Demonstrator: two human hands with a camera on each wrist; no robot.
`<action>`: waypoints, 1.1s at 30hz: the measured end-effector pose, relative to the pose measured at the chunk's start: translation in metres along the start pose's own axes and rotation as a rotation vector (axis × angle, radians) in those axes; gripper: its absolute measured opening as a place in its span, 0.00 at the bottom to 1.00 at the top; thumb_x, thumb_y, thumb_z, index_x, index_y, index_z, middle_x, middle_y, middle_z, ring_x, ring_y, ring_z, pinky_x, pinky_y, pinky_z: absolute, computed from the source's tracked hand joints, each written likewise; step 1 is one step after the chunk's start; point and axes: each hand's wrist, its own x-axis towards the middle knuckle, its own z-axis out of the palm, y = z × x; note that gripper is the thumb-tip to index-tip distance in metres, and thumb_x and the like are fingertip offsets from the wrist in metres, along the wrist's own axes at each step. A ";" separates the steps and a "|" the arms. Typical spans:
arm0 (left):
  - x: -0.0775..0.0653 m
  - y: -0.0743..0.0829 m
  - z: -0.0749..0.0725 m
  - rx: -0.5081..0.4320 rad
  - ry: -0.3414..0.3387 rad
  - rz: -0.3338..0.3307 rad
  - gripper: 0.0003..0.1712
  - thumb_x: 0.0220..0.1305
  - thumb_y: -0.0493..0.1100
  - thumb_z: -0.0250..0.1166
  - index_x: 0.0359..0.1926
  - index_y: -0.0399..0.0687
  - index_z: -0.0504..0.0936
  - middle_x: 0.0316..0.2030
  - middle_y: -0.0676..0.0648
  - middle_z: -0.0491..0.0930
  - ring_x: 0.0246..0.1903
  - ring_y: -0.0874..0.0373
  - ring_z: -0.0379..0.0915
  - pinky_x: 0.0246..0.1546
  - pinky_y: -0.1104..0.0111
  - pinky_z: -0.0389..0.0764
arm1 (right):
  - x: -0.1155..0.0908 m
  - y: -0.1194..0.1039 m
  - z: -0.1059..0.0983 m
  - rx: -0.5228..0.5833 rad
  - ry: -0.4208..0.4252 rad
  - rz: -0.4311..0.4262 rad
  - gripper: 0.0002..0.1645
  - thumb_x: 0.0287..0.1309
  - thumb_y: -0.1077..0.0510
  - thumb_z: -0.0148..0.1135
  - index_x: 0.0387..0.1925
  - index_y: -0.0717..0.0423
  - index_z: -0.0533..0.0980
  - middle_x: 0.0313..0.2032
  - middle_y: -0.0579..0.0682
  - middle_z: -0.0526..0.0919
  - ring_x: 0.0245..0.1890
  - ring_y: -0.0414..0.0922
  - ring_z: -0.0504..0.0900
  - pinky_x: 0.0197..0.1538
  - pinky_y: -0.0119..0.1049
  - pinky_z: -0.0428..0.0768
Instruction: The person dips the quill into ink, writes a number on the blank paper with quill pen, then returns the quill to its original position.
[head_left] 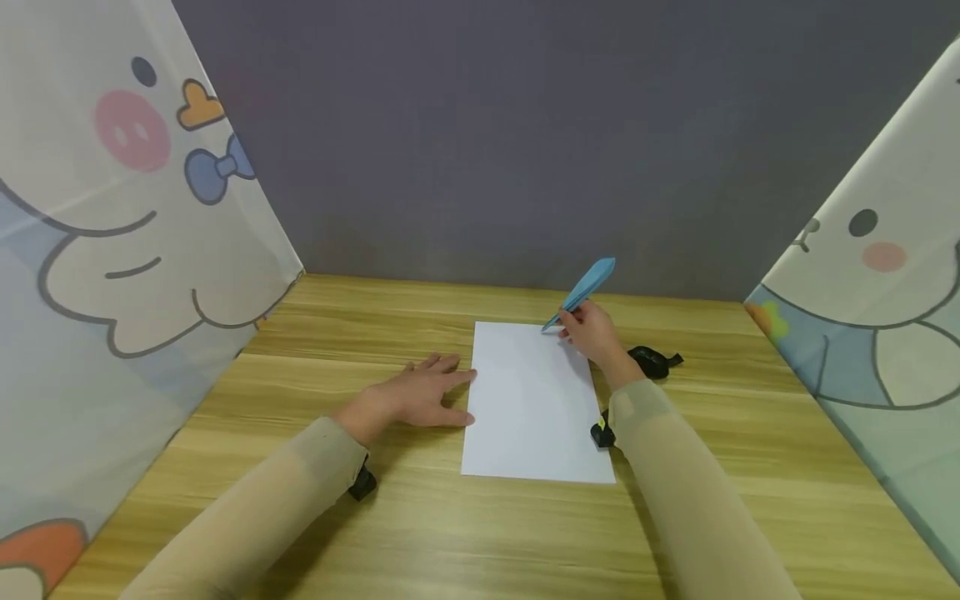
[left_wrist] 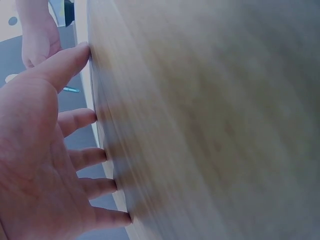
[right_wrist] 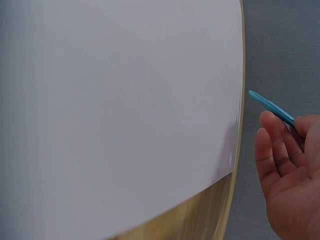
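A blue pen with a feather-shaped top [head_left: 592, 282] is pinched between the thumb and fingers of my right hand [head_left: 592, 332]. Its tip points down near the top edge of a blank white sheet of paper [head_left: 528, 408], which lies upright before me in the head view. In the right wrist view the pen's barrel [right_wrist: 272, 107] slants up toward the left, its fine point close to the sheet's far edge. My left hand [head_left: 420, 396] rests palm down on the table, fingers spread, with thumb and forefinger tips at the paper's left edge.
The wood-grain table [head_left: 300, 350] ends at a dark grey panel [head_left: 480, 142] behind. Cloths with cartoon prints hang on the left [head_left: 67, 292] and right. A black object with a strap [head_left: 651, 362] shows beside my right wrist.
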 end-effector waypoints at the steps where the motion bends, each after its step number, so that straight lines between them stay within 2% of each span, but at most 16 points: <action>1: 0.001 0.000 0.000 -0.003 0.001 0.004 0.50 0.76 0.73 0.62 0.89 0.63 0.57 0.90 0.40 0.45 0.88 0.30 0.36 0.81 0.25 0.45 | 0.000 0.000 -0.001 -0.005 0.003 -0.003 0.24 0.87 0.52 0.52 0.67 0.68 0.73 0.59 0.68 0.86 0.50 0.60 0.90 0.44 0.35 0.86; 10: 0.003 0.001 0.000 -0.006 -0.007 0.008 0.50 0.76 0.72 0.62 0.89 0.63 0.57 0.90 0.39 0.44 0.88 0.30 0.36 0.81 0.25 0.45 | 0.001 0.003 -0.003 -0.025 0.015 -0.032 0.23 0.87 0.53 0.52 0.66 0.69 0.74 0.57 0.68 0.87 0.47 0.60 0.90 0.41 0.33 0.85; 22: -0.002 0.002 -0.001 -0.015 0.002 0.004 0.49 0.77 0.71 0.62 0.89 0.62 0.57 0.90 0.39 0.44 0.88 0.29 0.36 0.81 0.25 0.45 | 0.003 0.000 0.000 -0.033 0.008 -0.017 0.23 0.87 0.52 0.53 0.65 0.68 0.75 0.56 0.67 0.88 0.46 0.58 0.90 0.40 0.34 0.84; 33: 0.000 0.003 0.000 -0.013 0.000 -0.005 0.50 0.76 0.72 0.62 0.89 0.63 0.57 0.90 0.39 0.45 0.88 0.30 0.35 0.81 0.25 0.45 | 0.005 -0.001 0.001 -0.030 0.002 -0.014 0.23 0.87 0.53 0.53 0.65 0.68 0.76 0.55 0.68 0.87 0.46 0.57 0.90 0.40 0.34 0.84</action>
